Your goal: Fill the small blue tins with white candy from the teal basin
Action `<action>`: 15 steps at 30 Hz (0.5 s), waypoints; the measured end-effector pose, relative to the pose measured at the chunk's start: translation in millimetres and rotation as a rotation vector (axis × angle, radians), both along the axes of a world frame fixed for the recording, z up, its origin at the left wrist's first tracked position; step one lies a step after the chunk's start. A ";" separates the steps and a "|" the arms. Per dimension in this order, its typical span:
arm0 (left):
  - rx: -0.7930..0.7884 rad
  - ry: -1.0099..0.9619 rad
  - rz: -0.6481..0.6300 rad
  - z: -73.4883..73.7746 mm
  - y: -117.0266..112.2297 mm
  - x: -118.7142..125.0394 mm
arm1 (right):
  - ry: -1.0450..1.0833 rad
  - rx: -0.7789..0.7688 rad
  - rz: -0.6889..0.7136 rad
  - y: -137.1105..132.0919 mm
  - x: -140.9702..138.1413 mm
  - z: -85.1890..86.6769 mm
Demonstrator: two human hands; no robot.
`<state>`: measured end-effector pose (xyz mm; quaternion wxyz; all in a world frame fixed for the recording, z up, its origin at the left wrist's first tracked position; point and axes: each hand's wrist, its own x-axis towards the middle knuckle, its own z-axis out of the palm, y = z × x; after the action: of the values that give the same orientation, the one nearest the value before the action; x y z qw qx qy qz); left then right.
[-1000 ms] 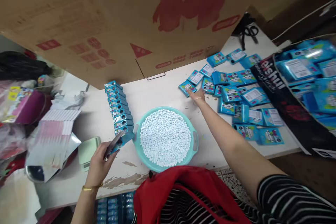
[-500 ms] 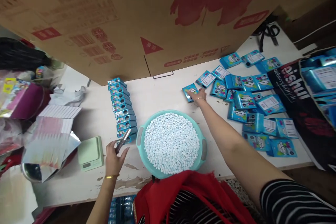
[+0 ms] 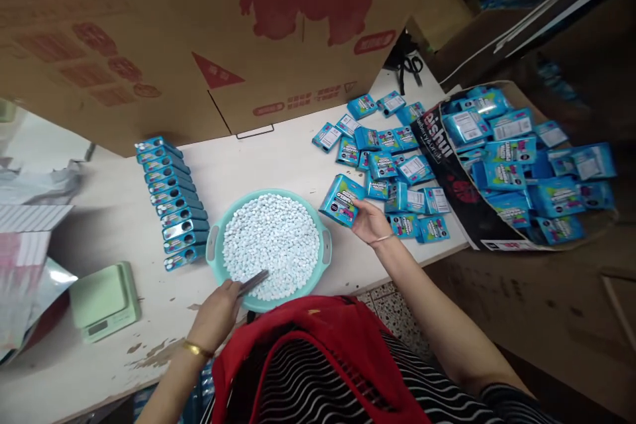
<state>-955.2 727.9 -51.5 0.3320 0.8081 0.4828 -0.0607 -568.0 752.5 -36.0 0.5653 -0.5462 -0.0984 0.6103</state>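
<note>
My left hand [image 3: 218,308] is closed round a slim metal scoop [image 3: 254,281], its end over the small white candies [image 3: 271,238]. These fill a round turquoise basin [image 3: 214,264] with grey handles. My right hand [image 3: 370,222] grips a blue candy box [image 3: 342,201] by its lower right side, lifted just right of the basin. The box's printed front faces up. Left of the basin stands a row of blue boxes [image 3: 173,202], packed side by side with round holes showing in their ends.
More blue boxes [image 3: 382,164] lie scattered on the white table [image 3: 278,169]. A carton [image 3: 447,179] heaped with boxes is at the right. A large cardboard box [image 3: 169,0] walls the back. A green kitchen scale [image 3: 105,301] sits left; black scissors [image 3: 411,66] lie far right.
My right hand has picked the blue box up off the table and brought it nearer me. My left hand has moved the scoop over the candies. The view has turned right.
</note>
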 end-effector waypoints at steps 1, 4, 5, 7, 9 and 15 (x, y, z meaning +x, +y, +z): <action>-0.011 0.043 0.002 -4.5 -1.5 9.5 | 0.020 0.029 -0.018 -13.5 -3.0 6.7; -0.021 0.104 0.050 -25.1 1.0 44.5 | 0.045 0.081 -0.037 -42.3 -11.3 22.0; -0.007 0.096 0.072 -33.2 3.7 56.8 | 0.050 0.090 -0.047 -48.1 -13.1 25.4; 0.023 0.052 0.091 -49.1 10.3 79.4 | 0.078 0.107 -0.078 -54.9 -14.8 29.5; 0.051 -0.005 0.100 -62.4 16.2 96.1 | 0.142 0.124 -0.129 -56.8 -15.1 30.9; 0.099 -0.173 0.139 -80.0 18.7 101.5 | 0.293 0.146 -0.210 -53.9 -20.6 26.4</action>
<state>-853.7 746.6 -131.5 0.3356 0.7903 0.5096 0.0564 -588.6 698.6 -9.6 0.6723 -0.4164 -0.0016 0.6120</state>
